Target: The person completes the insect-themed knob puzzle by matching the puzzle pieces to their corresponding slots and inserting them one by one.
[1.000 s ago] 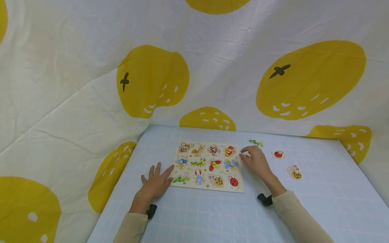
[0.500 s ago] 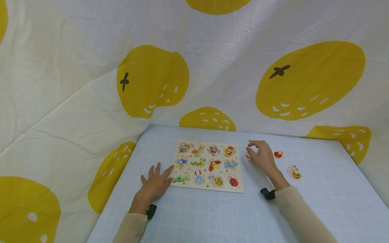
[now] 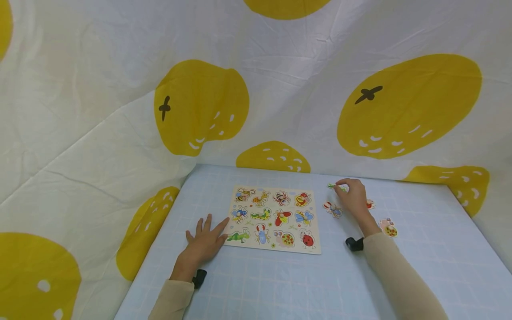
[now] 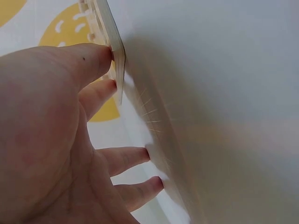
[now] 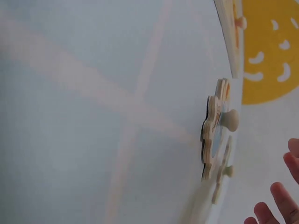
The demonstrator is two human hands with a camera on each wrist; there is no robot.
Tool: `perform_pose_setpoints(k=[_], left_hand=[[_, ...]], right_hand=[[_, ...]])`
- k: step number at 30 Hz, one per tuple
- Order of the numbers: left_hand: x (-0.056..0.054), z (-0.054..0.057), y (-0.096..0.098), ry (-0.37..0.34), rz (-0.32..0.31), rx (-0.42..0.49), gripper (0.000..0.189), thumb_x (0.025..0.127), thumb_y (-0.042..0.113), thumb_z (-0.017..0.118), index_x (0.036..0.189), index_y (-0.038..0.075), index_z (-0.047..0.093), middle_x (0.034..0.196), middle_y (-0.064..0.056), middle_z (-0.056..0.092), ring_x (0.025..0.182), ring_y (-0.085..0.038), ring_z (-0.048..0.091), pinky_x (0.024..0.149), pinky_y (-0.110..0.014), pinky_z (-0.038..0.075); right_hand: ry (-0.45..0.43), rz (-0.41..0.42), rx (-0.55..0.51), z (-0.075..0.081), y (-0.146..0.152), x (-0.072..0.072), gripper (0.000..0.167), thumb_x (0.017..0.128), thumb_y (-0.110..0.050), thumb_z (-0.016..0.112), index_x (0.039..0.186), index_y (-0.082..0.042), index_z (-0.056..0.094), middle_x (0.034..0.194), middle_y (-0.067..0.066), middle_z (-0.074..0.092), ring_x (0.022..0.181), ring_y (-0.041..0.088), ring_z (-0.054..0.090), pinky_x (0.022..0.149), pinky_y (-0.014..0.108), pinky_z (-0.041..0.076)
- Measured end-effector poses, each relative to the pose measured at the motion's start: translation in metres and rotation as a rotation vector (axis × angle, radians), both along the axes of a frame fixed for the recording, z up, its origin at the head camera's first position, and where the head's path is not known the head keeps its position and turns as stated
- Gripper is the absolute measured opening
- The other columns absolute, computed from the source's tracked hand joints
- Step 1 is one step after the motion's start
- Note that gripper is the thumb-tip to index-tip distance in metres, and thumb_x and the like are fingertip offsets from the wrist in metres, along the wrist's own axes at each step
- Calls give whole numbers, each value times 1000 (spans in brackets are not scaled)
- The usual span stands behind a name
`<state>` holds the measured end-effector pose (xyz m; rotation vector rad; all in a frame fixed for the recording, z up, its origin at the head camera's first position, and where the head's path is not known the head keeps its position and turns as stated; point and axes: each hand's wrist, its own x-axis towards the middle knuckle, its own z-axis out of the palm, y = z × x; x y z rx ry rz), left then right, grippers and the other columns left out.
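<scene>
A flat wooden puzzle board [image 3: 249, 247] with insect pictures lies on the table. My left hand [image 3: 205, 244] rests at its near left corner, fingers spread, the thumb and a finger touching the board's edge in the left wrist view. My right hand [image 3: 354, 198] hovers over the green grasshopper piece [image 3: 330, 186], partly covering it, with thumb and forefinger near it. In the right wrist view, its fingers [image 5: 282, 200] are apart from the knobbed pieces. Just nearer lies the blue beetle piece [image 3: 333, 209], its round wooden knob [image 5: 230, 121] upright.
Right of the hand lie a ladybug piece [image 3: 370, 204], partly hidden, and a snail piece [image 3: 389, 227]. The table [image 3: 276, 284] has a pale blue checked cover. A white cloth [image 3: 288, 98] with yellow fruit prints hangs behind and on the left.
My right hand has moved from beside the board's right edge, over the beetle piece, back to the grasshopper piece, uncovering the beetle. My left hand has stayed put.
</scene>
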<state>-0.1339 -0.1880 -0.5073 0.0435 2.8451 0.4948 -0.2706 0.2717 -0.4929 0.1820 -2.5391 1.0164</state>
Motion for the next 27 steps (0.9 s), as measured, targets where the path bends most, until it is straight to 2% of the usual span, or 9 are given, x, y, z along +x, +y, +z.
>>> perform_pose_setpoints(k=[4, 10, 18, 23, 27], left_hand=[[0, 0, 0, 1, 0, -2, 56, 103, 39, 52, 156, 30, 37, 163, -27, 12, 146, -54, 3, 101, -83, 2], [-1, 0, 0, 0, 3, -8, 56, 103, 38, 53, 156, 30, 37, 163, -27, 12, 146, -54, 3, 101, -83, 2], [-1, 0, 0, -1, 5, -8, 56, 103, 38, 53, 157, 31, 36, 163, -26, 11, 146, -54, 3, 101, -83, 2], [-2, -1, 0, -2, 5, -11, 57, 103, 39, 53, 157, 32, 35, 163, -26, 11, 146, -54, 3, 101, -83, 2], [-2, -2, 1, -1, 5, -16, 57, 103, 39, 53, 157, 32, 35, 163, -26, 11, 146, -54, 4, 101, -83, 3]], right_hand=[[-42, -56, -60, -5, 9, -13, 20, 93, -8, 68, 104, 8, 72, 114, 28, 66, 118, 48, 53, 102, 60, 37], [-212, -133, -134, -14, 20, -27, 29, 97, -19, 66, 116, 2, 71, 130, 23, 61, 132, 43, 46, 109, 58, 32], [-414, -202, -175, -16, 21, -30, 36, 99, -29, 62, 125, -4, 67, 144, 24, 49, 134, 50, 31, 109, 62, 23], [-464, -220, -142, -20, 21, -32, 38, 100, -32, 60, 126, -4, 67, 142, 28, 44, 131, 50, 27, 106, 63, 23], [-458, -219, -126, -25, 21, -33, 35, 98, -29, 62, 122, -3, 69, 138, 31, 45, 128, 51, 27, 102, 64, 24]])
